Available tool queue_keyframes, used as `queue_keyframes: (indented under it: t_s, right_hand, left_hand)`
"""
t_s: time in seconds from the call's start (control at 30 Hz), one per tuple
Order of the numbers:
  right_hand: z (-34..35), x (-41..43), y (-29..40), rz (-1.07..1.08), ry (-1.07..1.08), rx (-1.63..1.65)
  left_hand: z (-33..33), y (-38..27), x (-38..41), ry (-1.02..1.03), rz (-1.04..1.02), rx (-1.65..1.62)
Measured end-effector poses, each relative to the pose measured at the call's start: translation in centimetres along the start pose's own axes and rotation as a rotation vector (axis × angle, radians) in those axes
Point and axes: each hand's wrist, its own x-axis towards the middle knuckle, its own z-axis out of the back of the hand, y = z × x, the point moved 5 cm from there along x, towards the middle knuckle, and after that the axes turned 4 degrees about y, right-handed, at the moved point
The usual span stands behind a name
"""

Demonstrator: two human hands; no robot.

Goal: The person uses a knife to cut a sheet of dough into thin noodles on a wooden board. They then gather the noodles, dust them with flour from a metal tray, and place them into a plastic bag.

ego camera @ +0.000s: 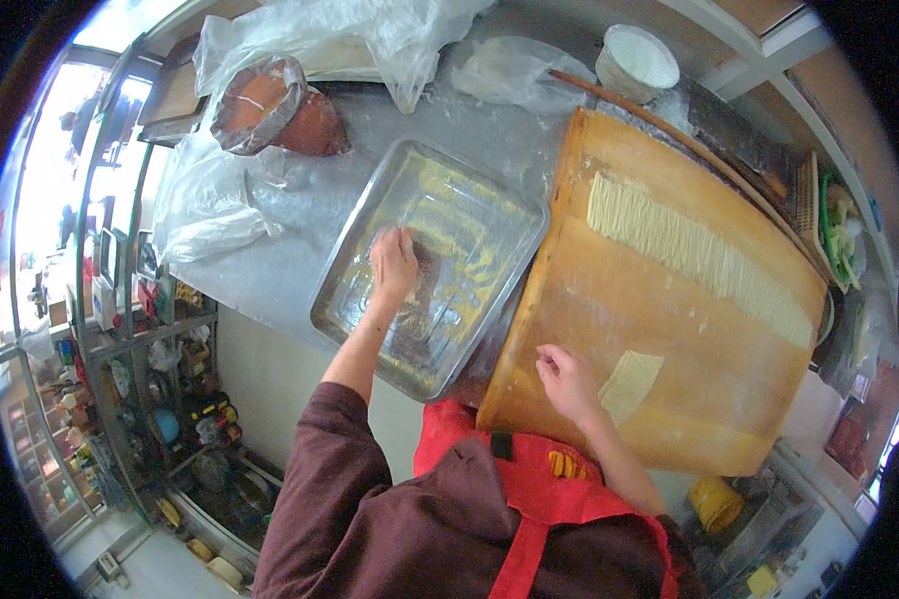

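My left hand is over a rectangular metal tray, its fingers bunched and pointing down. Blur hides whether they pinch anything or touch the bottom. A streaky yellow coating, meal-like or oily, lies thin across the tray. Above the near left part of a wooden board, my right hand hovers with loosely curled fingers and nothing visible in them. Beside its wrist, partly covered by my forearm, lies a flat piece of pale dough. A long row of finely cut dough strips stretches along the board's far side.
On the metal table, a brown pot-like container and clear plastic sheeting stand left of the tray. A white bucket and a long wooden stick border the board's far side. Shelves are at left.
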Motion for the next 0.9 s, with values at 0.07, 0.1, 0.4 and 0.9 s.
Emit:
queue_keyframes:
  t_s: [0.07, 0.1, 0.4, 0.9]
  right_hand:
    - [-0.4, 0.4, 0.0, -0.052, 0.038, 0.020]
    - [-0.9, 0.9, 0.0, -0.086, 0.058, 0.048]
    - [-2.6, 5.3, -0.4, -0.251, 0.182, 0.384]
    - [-2.8, 5.4, -1.3, -0.290, 0.178, 0.492]
  left_hand:
    - [-0.4, 0.2, 2.8, -0.141, -0.283, 0.105]
    - [-0.5, -1.5, 4.3, -0.114, -0.326, 0.178]
    - [-7.8, -9.6, -0.6, 0.190, -0.586, 0.226]
    - [-6.3, -7.9, -2.6, 0.155, -0.464, 0.196]
